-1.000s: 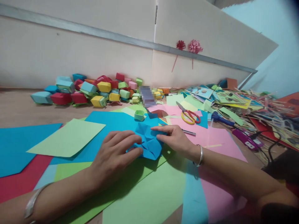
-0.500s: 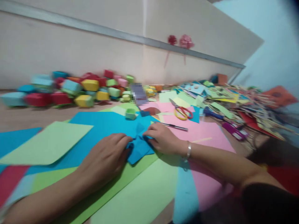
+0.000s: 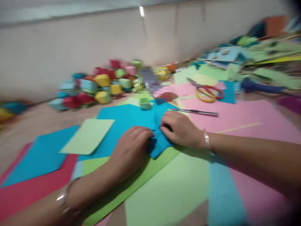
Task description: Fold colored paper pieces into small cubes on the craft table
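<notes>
A small folded piece of blue paper (image 3: 160,145) lies between my two hands, low over the sheets. My left hand (image 3: 131,149) has its fingers closed on the paper's left edge, the fingertips partly hidden. From the other side, my right hand (image 3: 182,129) pinches its upper right part with thumb and fingers. Under them spread a large blue sheet (image 3: 122,116) and green paper (image 3: 169,185). Just behind the hands sit a small light-green folded paper box (image 3: 145,103) and a dark slim pen-like tool (image 3: 199,112).
Scissors (image 3: 207,94) with red and yellow handles rest on pink paper (image 3: 237,116). Colourful folded paper boxes (image 3: 102,80) are heaped by the wall, left of a blurred-out phone-like object (image 3: 150,80). Paper scraps (image 3: 270,51) pile up at the right. A loose pale-green sheet (image 3: 90,136) lies left.
The view has swung left and down, so everything appears farther right and more of the left side shows. Both hands remain at the folded blue paper.
</notes>
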`<action>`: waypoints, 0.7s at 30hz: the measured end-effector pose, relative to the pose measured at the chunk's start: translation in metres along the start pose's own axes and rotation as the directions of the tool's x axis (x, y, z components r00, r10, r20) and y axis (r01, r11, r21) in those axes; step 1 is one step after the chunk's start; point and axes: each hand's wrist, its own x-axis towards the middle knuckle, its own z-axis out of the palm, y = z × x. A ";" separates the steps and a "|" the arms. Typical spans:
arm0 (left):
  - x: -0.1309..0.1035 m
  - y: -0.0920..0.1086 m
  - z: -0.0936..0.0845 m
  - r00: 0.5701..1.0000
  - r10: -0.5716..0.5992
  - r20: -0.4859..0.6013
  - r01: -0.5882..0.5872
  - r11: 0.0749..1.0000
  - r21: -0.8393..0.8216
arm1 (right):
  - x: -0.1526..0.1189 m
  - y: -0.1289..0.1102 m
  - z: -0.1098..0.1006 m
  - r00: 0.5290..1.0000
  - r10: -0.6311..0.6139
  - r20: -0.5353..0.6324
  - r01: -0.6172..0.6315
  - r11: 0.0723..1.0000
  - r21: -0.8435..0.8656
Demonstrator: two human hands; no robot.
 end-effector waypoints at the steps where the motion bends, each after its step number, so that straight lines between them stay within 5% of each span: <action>1: 0.004 0.002 -0.001 1.000 -0.023 0.014 0.023 1.000 0.020 | 0.000 0.004 0.000 0.998 0.023 -0.056 -0.019 0.997 0.076; 5: 0.007 0.001 -0.007 0.999 -0.029 0.015 0.027 0.991 0.128 | 0.004 0.008 -0.005 0.973 0.174 -0.151 -0.121 0.943 0.309; 9: 0.005 0.002 -0.012 0.999 -0.004 -0.052 0.014 0.980 0.198 | 0.002 0.013 -0.015 0.952 0.264 -0.155 -0.207 0.928 0.309; 15: -0.003 0.001 -0.012 0.999 -0.004 -0.051 0.018 0.959 0.283 | 0.002 0.021 -0.029 0.955 0.286 0.083 -0.272 0.950 -0.153; 21: -0.011 -0.001 -0.008 0.974 -0.107 0.198 0.014 0.908 0.418 | 0.001 0.025 -0.035 0.971 0.111 0.213 -0.007 0.898 -0.439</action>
